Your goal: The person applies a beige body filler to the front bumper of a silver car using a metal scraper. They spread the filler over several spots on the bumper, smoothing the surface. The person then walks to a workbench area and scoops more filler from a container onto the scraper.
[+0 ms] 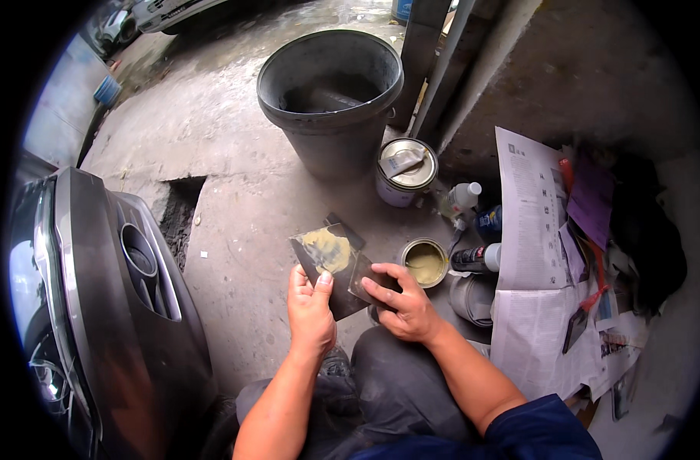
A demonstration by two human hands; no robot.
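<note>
My left hand (311,318) grips a dark flat mixing board (345,297) by its near left edge, thumb on top. A smear of yellowish putty (324,249) covers the board's far part. In my right hand (408,310) is a dark, thin, flat putty spreader (371,274), its edge against the board's right side. Both hands are closed, close together above my knees. Just beyond my right hand stands an open tin (425,240) with yellowish paste inside. A small dark block (342,228) lies partly hidden behind the board.
A car bumper (127,330) fills the left side. Ahead stand a large grey bucket (327,146) and a lidded can (396,195) with a tube on top. Several bottles (463,197) stand or lie at right, beside spread newspaper (530,230) and a wall.
</note>
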